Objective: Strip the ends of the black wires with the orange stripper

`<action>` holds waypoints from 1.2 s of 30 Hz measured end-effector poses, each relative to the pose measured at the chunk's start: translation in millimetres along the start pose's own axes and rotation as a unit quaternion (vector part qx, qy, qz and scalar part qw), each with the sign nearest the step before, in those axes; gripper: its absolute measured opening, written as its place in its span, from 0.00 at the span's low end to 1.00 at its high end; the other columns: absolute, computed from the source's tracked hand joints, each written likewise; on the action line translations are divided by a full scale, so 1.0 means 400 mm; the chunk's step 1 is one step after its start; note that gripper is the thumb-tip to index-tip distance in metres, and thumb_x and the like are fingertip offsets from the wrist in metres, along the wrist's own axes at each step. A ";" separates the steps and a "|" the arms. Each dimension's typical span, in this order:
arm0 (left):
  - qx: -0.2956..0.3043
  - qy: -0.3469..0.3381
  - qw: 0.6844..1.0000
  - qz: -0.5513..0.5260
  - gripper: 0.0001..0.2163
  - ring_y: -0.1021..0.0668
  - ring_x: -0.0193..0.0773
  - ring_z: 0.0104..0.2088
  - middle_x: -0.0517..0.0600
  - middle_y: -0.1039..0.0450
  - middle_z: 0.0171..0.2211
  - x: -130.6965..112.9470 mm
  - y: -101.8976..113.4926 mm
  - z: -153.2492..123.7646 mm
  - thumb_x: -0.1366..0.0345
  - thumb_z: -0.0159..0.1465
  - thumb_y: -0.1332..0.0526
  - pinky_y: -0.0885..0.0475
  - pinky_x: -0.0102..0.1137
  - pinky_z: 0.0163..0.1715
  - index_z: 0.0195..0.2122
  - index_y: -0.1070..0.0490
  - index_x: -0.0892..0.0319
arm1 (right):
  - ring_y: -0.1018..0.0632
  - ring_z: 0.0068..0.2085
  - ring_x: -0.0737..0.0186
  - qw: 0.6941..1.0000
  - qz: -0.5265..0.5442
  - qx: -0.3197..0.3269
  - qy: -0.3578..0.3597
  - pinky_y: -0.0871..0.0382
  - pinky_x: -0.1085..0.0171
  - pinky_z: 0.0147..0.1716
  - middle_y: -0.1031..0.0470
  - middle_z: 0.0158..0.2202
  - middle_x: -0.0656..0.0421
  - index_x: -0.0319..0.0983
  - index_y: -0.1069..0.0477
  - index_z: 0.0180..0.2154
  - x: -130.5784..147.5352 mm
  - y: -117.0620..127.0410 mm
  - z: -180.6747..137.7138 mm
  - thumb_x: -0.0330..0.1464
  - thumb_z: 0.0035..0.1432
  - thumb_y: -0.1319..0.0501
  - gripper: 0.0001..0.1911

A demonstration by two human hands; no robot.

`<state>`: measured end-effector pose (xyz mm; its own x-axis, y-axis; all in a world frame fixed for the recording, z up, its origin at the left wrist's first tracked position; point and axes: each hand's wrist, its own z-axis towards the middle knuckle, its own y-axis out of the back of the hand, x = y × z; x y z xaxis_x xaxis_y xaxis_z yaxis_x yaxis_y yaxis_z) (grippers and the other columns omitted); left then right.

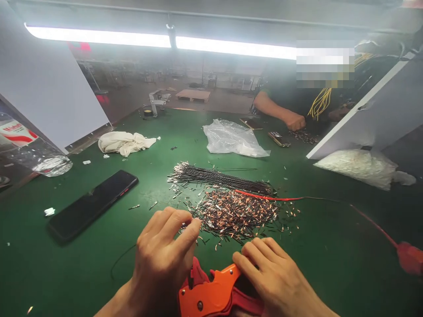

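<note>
My left hand (pixel 165 246) is closed in a pinch beside the jaws of an orange and red wire stripper (pixel 208 293). A thin black wire (pixel 120 259) curves out from the left side of this hand; its other end is hidden by the fingers. My right hand (pixel 272 275) is wrapped around the stripper's handle at the lower edge of the view. Just beyond both hands lies a pile of short cut wire pieces (pixel 238 213), with bare copper and metal ends. Behind it rests a bundle of black wires (pixel 221 178), with metal terminals at the left end.
A black phone (pixel 94 204) and a water bottle (pixel 36 147) are on the left. Further back lie a cloth (pixel 125 143) and a clear plastic bag (pixel 233 138). A red cord (pixel 271 197) crosses the pile. At far right, a co-worker's hand (pixel 294 119) rests near small parts.
</note>
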<state>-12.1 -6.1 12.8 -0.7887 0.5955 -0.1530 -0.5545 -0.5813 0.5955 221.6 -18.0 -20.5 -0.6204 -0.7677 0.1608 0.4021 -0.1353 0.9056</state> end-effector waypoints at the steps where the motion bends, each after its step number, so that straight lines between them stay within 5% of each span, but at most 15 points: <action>1: 0.009 -0.005 1.000 -0.003 0.10 0.30 0.35 0.30 0.50 0.28 0.30 -0.005 -0.006 -0.004 0.82 0.57 0.39 0.33 0.31 0.30 0.36 0.28 0.62 | 0.30 0.31 0.56 1.000 -0.004 -0.003 0.007 0.41 0.58 0.33 0.27 0.30 0.56 0.37 0.28 0.37 0.004 -0.008 -0.002 0.55 0.53 0.41 0.27; 8: 0.071 -0.044 0.994 -0.065 0.10 0.31 0.35 0.27 0.51 0.30 0.27 -0.051 -0.033 -0.016 0.81 0.61 0.45 0.33 0.29 0.25 0.39 0.28 0.65 | 0.28 0.30 0.56 0.998 0.050 0.030 -0.016 0.35 0.59 0.30 0.26 0.31 0.54 0.38 0.30 0.35 0.014 0.012 0.001 0.58 0.58 0.47 0.29; 10: 0.077 -0.054 0.993 -0.075 0.10 0.31 0.35 0.27 0.52 0.30 0.26 -0.057 -0.037 -0.021 0.80 0.61 0.46 0.34 0.29 0.24 0.40 0.28 0.66 | 0.28 0.29 0.58 0.989 0.122 0.003 -0.086 0.34 0.62 0.27 0.28 0.29 0.56 0.39 0.33 0.34 0.012 0.035 0.007 0.52 0.61 0.45 0.22; 13: 0.069 -0.060 0.992 -0.083 0.09 0.32 0.35 0.27 0.52 0.30 0.25 -0.059 -0.045 -0.031 0.80 0.60 0.44 0.35 0.28 0.23 0.38 0.28 0.66 | 0.27 0.30 0.61 0.965 0.190 -0.091 -0.153 0.31 0.64 0.28 0.26 0.33 0.56 0.37 0.35 0.46 0.008 0.053 0.016 0.36 0.63 0.42 0.12; 15: 0.064 -0.069 0.991 -0.093 0.08 0.33 0.36 0.27 0.53 0.30 0.25 -0.059 -0.049 -0.034 0.79 0.60 0.43 0.35 0.28 0.23 0.38 0.28 0.66 | 0.26 0.31 0.62 0.964 0.209 -0.107 -0.122 0.30 0.64 0.30 0.25 0.35 0.56 0.38 0.36 0.50 0.007 0.051 0.021 0.28 0.61 0.43 0.14; 19: 0.065 -0.097 0.987 -0.107 0.07 0.32 0.36 0.27 0.53 0.29 0.24 -0.061 -0.047 -0.030 0.78 0.61 0.45 0.33 0.28 0.23 0.37 0.29 0.66 | 0.27 0.28 0.62 0.972 0.201 -0.102 -0.061 0.34 0.64 0.28 0.25 0.28 0.58 0.39 0.32 0.39 0.007 0.035 0.026 0.20 0.59 0.46 0.11; 36: 0.111 -0.122 0.981 -0.102 0.12 0.36 0.34 0.22 0.48 0.34 0.20 -0.062 -0.061 -0.035 0.75 0.68 0.50 0.42 0.30 0.21 0.30 0.32 0.64 | 0.34 0.21 0.69 0.977 0.080 -0.142 -0.137 0.43 0.68 0.23 0.36 0.21 0.64 0.39 0.37 0.27 -0.001 -0.014 0.045 0.22 0.52 0.48 0.08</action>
<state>17.2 -14.6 -8.8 -0.5649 0.8179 -0.1093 -0.6010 -0.3170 0.7337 207.5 -5.6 -18.6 -0.6754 -0.6018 0.4261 0.6555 -0.2252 0.7208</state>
